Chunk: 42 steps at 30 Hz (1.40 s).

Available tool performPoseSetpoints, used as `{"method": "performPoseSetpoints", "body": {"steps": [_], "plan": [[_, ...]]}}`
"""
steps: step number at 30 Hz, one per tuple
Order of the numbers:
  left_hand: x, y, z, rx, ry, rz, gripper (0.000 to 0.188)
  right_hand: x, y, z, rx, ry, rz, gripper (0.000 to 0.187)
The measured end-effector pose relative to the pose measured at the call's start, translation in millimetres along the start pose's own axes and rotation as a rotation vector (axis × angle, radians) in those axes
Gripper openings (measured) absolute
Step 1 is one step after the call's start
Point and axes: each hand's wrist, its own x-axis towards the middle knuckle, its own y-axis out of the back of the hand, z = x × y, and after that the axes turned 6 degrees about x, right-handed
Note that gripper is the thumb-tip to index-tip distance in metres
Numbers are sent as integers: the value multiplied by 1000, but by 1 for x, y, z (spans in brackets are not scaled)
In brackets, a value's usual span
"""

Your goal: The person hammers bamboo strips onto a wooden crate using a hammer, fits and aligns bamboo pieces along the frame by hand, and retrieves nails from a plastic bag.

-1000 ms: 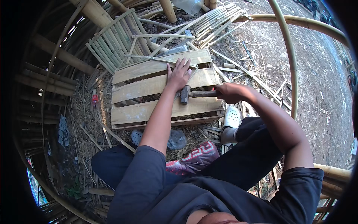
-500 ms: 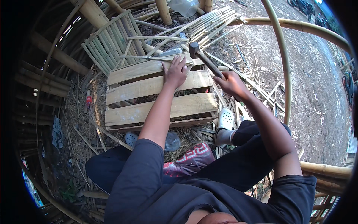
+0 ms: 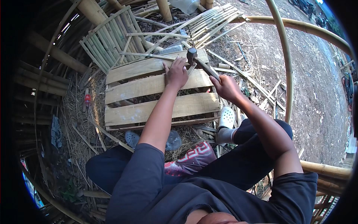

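Note:
My left hand [image 3: 176, 75] rests with fingers spread on the far slats of a low wooden slatted crate [image 3: 156, 108]. Its fingertips touch a thin bamboo strip [image 3: 154, 56] lying along the far edge, and a short strip [image 3: 191, 69] sticks out beside it. In my right hand [image 3: 227, 88] is a hammer [image 3: 204, 68], gripped by its wooden handle. The dark metal head hangs just right of my left fingertips, over the strips' ends. Whether the head touches anything, I cannot tell; a nail is not visible.
A bamboo slat panel [image 3: 110, 43] leans at the far left, and a bundle of bamboo strips [image 3: 212, 24] lies at the far right. Curved bamboo poles [image 3: 286, 63] rise on the right. My shoe [image 3: 226, 117] is close to the crate's near right corner. A red-labelled bottle [image 3: 87, 98] lies left.
The hammer head has come slightly down and left toward my left fingertips, and my right hand has shifted left with it. My left hand keeps its place on the strips.

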Motion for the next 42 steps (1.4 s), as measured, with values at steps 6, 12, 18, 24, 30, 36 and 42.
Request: {"method": "performPoseSetpoints", "body": {"steps": [6, 12, 18, 24, 30, 36, 42], "plan": [[-3, -3, -6, -48, -54, 65, 48, -4, -9, 15, -22, 21, 105, 56], [-2, 2, -5, -67, -29, 32, 49, -3, -9, 11, -62, 24, 90, 59], [-2, 3, -1, -44, -37, 14, 53, 5, -8, 21, -115, 44, 133, 52], [2, -7, -9, -60, -35, 66, 53, -8, -10, 16, 70, 276, 327, 37], [-4, -12, -18, -149, -52, 48, 56, 12, -8, 23, -9, -42, 286, 58], [-2, 0, -16, -111, -51, 11, 58, 6, 16, 19, 31, 50, 201, 55], [1, -6, -15, -133, -59, 79, 55, 3, 11, 11, -142, 135, 111, 52]]}}
